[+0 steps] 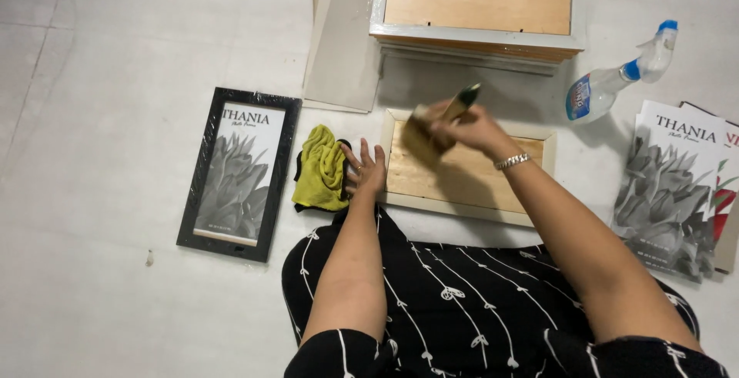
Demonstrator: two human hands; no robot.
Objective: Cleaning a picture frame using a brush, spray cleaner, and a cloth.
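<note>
The person is wearing a black garment patterned with thin white trailing lines ending in small leaf-like loops, covering the lap and shoulders with short sleeves. Both forearms are showing bare. The right hand (462, 128) is wearing a silver-coloured link bracelet at the wrist; the left hand (364, 168) is wearing nothing visible.

Two hands: the left hand (364, 168) and the right hand (468, 126). One brush (454, 108). One cream picture frame (466, 168) lying face down. One black picture frame (239, 172) in wrap. One yellow cloth (322, 168). One spray bottle (616, 81). One stack of frames (477, 8), its number unclear. One pile of printed sheets (673, 185). Two grey boards (342, 47) at least.
</note>
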